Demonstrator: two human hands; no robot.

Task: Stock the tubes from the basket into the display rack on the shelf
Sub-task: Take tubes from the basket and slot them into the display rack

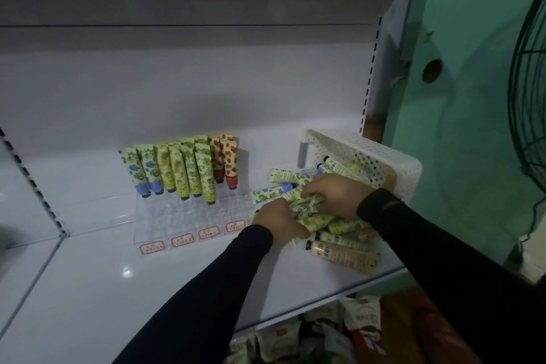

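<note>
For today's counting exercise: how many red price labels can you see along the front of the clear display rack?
4, in a row along the display rack front: leftmost, next, third, rightmost beside the left hand, which could hide another.

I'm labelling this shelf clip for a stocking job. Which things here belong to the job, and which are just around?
Part of the job:
loose tubes
white basket, tipped on its side
clear display rack
tubes standing in it
left hand and right hand, both gripping tubes

Just around:
fan
packets below the shelf
</note>
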